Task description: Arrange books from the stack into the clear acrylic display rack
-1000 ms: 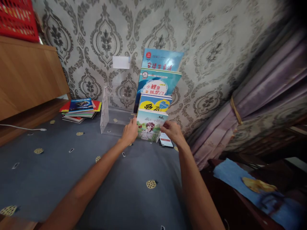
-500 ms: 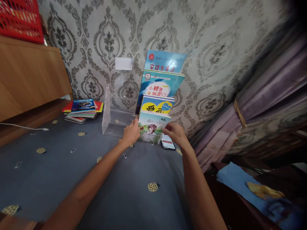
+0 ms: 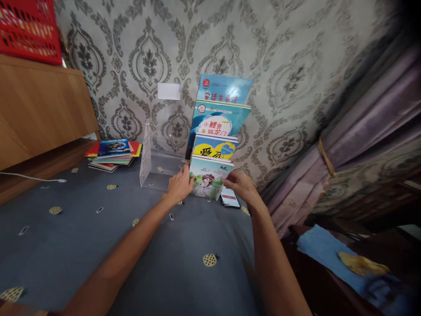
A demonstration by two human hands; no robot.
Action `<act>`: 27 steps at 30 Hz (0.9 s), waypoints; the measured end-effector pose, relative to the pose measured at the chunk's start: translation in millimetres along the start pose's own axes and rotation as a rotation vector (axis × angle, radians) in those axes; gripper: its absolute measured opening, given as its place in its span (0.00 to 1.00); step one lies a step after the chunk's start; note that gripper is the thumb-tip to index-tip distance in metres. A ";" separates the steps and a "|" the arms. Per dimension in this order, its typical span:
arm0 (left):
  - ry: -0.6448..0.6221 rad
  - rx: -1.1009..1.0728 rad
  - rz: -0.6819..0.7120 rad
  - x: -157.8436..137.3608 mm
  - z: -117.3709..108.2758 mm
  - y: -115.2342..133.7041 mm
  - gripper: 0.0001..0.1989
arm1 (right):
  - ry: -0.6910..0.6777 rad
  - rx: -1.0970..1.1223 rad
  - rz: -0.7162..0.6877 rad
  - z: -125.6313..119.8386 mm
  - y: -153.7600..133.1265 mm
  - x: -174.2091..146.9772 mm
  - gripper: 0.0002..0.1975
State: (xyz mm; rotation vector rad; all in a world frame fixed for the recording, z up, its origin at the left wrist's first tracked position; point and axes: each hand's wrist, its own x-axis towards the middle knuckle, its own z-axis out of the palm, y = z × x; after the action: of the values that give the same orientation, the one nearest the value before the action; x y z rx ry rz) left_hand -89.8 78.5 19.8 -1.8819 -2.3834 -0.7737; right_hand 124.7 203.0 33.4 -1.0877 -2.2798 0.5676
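Note:
A children's book (image 3: pixel 208 175) with a drawn child on its green and pale blue cover stands in the front tier of a clear acrylic rack (image 3: pixel 145 153). My left hand (image 3: pixel 180 183) is closed at its left edge, while my right hand (image 3: pixel 242 186) pinches its right edge; some fingertips are hidden behind it. Rising in steps behind are a blue book with a yellow shape (image 3: pixel 215 147), a teal book (image 3: pixel 238 118) and a tall light-blue book (image 3: pixel 226 85). The rack's left half holds no books.
A pile of books (image 3: pixel 113 151) lies left of the rack. A phone (image 3: pixel 230 197) with a lit screen lies by my right hand. A wooden cabinet (image 3: pixel 42 114) carries a red basket (image 3: pixel 29 33); a white cable (image 3: pixel 33 176) runs below. A tied curtain (image 3: pixel 315 162) hangs on the right.
Both hands stay at the edges of the front book, nearly still. The view has tilted slightly, so the rack and books appear a little lower.

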 end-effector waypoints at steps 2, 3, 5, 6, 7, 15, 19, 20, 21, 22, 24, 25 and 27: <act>0.000 0.003 -0.003 0.0 -1.0 0.3 0.25 | -0.006 -0.013 0.003 -2.0 -0.1 -0.7 0.09; 0.002 0.000 -0.003 -0.1 -1.5 0.5 0.25 | -0.010 -0.021 0.008 -3.2 -0.3 -1.2 0.09; 0.006 -0.008 -0.005 -0.6 -2.6 1.1 0.26 | -0.019 -0.018 0.007 -5.8 -0.6 -2.3 0.09; 0.006 -0.011 -0.007 -1.1 -3.2 1.3 0.26 | -0.025 -0.009 0.004 -7.0 -0.6 -2.8 0.09; 0.005 -0.013 -0.009 -1.7 -3.7 1.6 0.25 | -0.030 0.002 0.003 -8.2 -0.5 -3.2 0.10; -0.003 0.000 0.015 -9.3 -4.3 -2.9 0.30 | -0.045 -0.017 0.004 -11.6 0.5 -4.3 0.09; -0.011 0.072 0.041 -16.8 -8.8 -16.6 0.31 | -0.052 -0.066 -0.006 -10.6 3.0 -5.9 0.11; -0.009 0.101 0.051 -20.3 -11.2 -22.6 0.31 | -0.046 -0.096 -0.005 -12.1 4.4 -7.3 0.11; -0.005 0.130 0.067 -24.7 -14.1 -29.9 0.30 | -0.036 -0.131 0.003 -14.5 6.0 -9.6 0.10; 0.002 0.156 0.085 -29.9 -17.4 -38.6 0.29 | -0.022 -0.165 0.014 -17.7 8.0 -12.9 0.10; 0.021 0.203 0.119 -42.1 -25.2 -60.5 0.26 | -0.003 -0.211 0.043 -25.0 12.4 -23.6 0.09; 0.033 0.225 0.128 -48.3 -29.6 -73.6 0.25 | 0.018 -0.226 0.057 -27.8 14.8 -31.1 0.09; 0.064 0.271 0.117 -58.8 -40.1 -103.2 0.22 | 0.038 -0.241 0.045 -28.4 19.0 -50.3 0.11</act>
State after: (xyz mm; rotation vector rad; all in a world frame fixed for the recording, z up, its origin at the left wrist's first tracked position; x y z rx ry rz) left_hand -179.6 -6.6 -1.0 -1.8360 -2.1874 -0.4669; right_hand 179.8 177.7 29.4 -1.2548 -2.3395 0.2912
